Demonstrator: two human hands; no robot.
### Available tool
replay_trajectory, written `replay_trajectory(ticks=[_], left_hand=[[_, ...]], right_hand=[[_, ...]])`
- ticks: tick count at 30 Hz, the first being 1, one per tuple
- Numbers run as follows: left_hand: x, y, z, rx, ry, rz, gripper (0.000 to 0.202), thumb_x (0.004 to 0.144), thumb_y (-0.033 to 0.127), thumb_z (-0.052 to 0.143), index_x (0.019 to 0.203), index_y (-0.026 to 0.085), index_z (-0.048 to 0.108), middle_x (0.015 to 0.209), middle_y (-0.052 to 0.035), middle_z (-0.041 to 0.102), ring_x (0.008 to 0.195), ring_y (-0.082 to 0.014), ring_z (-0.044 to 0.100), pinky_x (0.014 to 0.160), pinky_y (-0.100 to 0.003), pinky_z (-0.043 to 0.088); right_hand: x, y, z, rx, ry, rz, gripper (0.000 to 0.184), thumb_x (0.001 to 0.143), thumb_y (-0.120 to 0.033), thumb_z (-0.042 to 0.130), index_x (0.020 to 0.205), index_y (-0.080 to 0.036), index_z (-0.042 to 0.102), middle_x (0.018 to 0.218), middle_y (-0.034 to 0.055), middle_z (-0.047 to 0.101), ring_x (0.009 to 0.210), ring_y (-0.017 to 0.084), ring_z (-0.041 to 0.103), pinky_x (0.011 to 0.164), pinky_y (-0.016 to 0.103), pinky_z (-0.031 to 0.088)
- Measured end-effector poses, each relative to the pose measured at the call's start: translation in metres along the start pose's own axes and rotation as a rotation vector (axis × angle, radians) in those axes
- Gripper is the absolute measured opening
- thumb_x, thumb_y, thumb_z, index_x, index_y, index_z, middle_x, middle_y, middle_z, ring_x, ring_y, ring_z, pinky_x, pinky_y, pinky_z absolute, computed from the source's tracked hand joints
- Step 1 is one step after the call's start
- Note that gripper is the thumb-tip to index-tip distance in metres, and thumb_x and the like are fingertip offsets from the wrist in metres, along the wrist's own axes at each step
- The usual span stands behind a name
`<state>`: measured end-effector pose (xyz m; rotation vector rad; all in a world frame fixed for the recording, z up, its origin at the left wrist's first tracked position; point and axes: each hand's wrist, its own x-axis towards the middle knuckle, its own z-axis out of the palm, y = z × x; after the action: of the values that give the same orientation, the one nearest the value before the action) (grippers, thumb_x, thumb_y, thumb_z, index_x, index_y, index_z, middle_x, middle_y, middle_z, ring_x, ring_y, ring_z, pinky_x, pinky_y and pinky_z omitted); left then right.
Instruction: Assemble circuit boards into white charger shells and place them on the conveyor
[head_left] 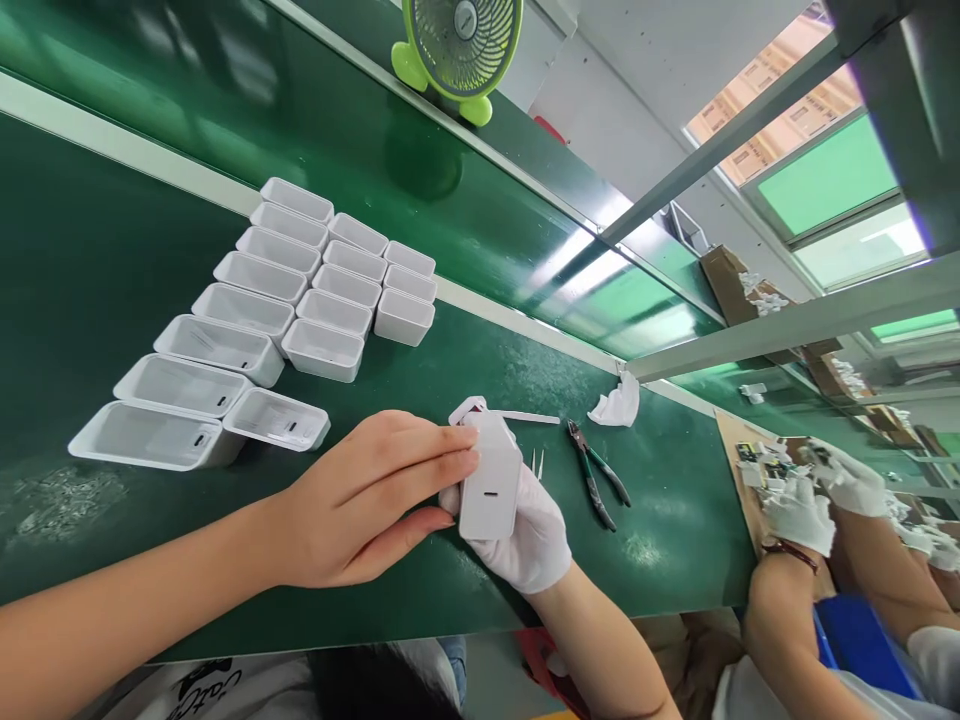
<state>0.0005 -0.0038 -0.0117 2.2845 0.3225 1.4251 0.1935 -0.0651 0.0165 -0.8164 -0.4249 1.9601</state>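
A small white plastic casing [491, 475] with a narrow dark slot is held up over the green bench. My gloved right hand [529, 535] grips it from below and behind. From the left, my bare left hand [375, 500] has its fingertips on the casing's edge, with the thumb lower down. Just behind the casing a white piece [469, 407] shows in part; I cannot tell whether it is joined to it. A thin white strip [529, 416] sticks out to the right there. Tweezers [538, 463] lie partly hidden beside the right hand.
Rows of open white casings [247, 310] stand at the left. Green-handled cutting pliers [596, 475] and a crumpled white glove or cloth [616, 402] lie to the right. A green fan [465, 45] stands on the shelf. Co-workers' gloved hands [802, 515] work at the far right.
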Motion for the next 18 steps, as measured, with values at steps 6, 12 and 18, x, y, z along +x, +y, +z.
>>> replay_trajectory(ticks=[6, 12, 18], left_hand=[[0.0000, 0.0004, -0.0012, 0.003, -0.003, 0.010, 0.056, 0.091, 0.007, 0.063, 0.145, 0.009, 0.048, 0.133, -0.0191, 0.063, 0.116, -0.0245, 0.064, 0.097, -0.038, 0.058], [-0.0006, -0.0003, -0.0005, -0.008, -0.012, 0.010, 0.058, 0.093, 0.009, 0.062, 0.148, 0.011, 0.045, 0.133, -0.0188, 0.063, 0.116, -0.0242, 0.063, 0.097, -0.039, 0.058], [0.0028, 0.0004, -0.0011, 0.009, -0.003, -0.002, 0.053, 0.094, 0.013, 0.061, 0.146, 0.011, 0.048, 0.130, -0.0196, 0.065, 0.114, -0.0247, 0.065, 0.095, -0.038, 0.059]], right_hand=[[0.0010, -0.0001, -0.0014, -0.059, -0.006, 0.011, 0.061, 0.079, -0.047, 0.086, 0.128, -0.026, 0.057, 0.099, 0.0018, 0.070, 0.083, 0.016, 0.070, 0.061, 0.021, 0.056], [0.0010, -0.0014, -0.0013, -0.010, -0.044, 0.009, 0.052, 0.082, -0.042, 0.084, 0.125, -0.025, 0.060, 0.097, 0.0006, 0.071, 0.082, 0.013, 0.070, 0.066, 0.020, 0.058], [-0.0003, -0.0009, -0.0018, -0.036, -0.003, 0.038, 0.063, 0.080, -0.046, 0.085, 0.131, -0.026, 0.055, 0.104, 0.0025, 0.070, 0.085, 0.015, 0.070, 0.077, 0.026, 0.058]])
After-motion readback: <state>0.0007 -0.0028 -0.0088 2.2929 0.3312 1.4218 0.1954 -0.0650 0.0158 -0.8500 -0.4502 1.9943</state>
